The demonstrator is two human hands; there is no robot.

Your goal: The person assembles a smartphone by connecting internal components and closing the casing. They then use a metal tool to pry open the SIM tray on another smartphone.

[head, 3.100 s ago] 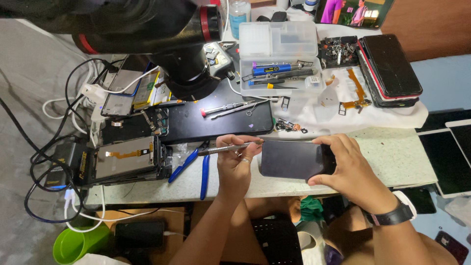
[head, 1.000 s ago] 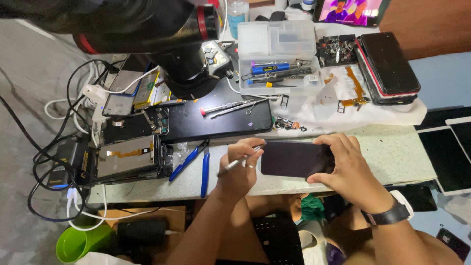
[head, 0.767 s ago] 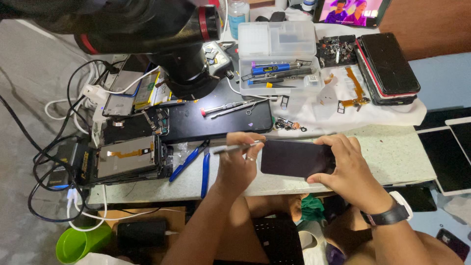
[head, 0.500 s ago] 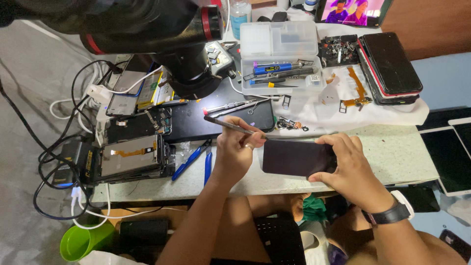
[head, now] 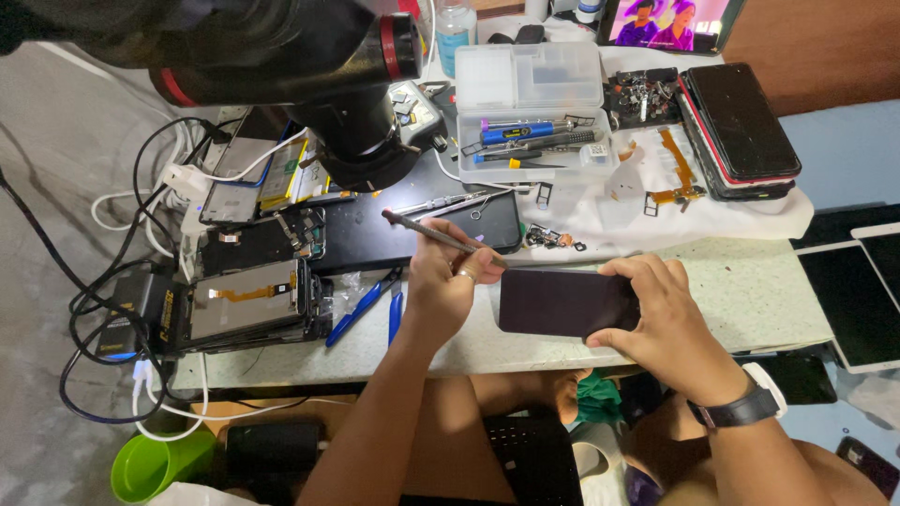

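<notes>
My right hand (head: 661, 314) grips a dark smartphone (head: 562, 302) by its right end, holding it flat just above the front edge of the pale workbench (head: 741, 290). My left hand (head: 448, 284) is closed on a slim grey tool with a dark red tip (head: 427, 231). The tool points up and to the left, over a black mat (head: 375, 239). The left hand touches the phone's left end. A black watch sits on my right wrist.
A large black microscope head (head: 309, 56) hangs over the bench's left half. Opened phones and screens (head: 248, 305) with tangled cables lie at left. A clear parts box (head: 534, 112), stacked phones (head: 741, 126), blue-handled tweezers (head: 361, 305) and a green cup (head: 159, 464) are nearby.
My left hand has swung the tool from lying level at the phone's left end to pointing up-left over the black mat. The right hand and phone have barely moved.
</notes>
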